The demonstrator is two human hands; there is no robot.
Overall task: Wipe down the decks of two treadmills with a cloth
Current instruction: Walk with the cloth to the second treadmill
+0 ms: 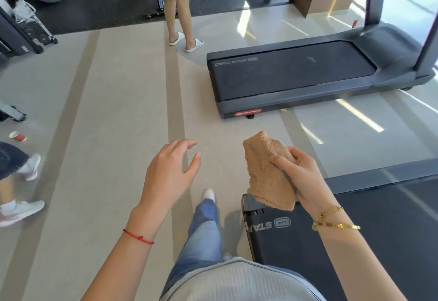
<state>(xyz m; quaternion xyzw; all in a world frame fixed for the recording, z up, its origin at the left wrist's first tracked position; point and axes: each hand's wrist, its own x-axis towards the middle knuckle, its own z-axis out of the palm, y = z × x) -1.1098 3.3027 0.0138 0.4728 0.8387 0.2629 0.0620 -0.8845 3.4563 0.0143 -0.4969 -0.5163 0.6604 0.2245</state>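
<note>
The right hand [301, 177] grips a folded tan cloth [267, 170] in mid-air above the near treadmill [379, 229], thumb across its front, while the left hand [170, 170] hangs free with fingers loosely spread and holding nothing. Neither deck is being touched yet; the far treadmill [291, 73] lies well apart across the floor. To wipe well, I would lower the cloth flat onto the near belt and sweep in long overlapping passes from end to end.
</note>
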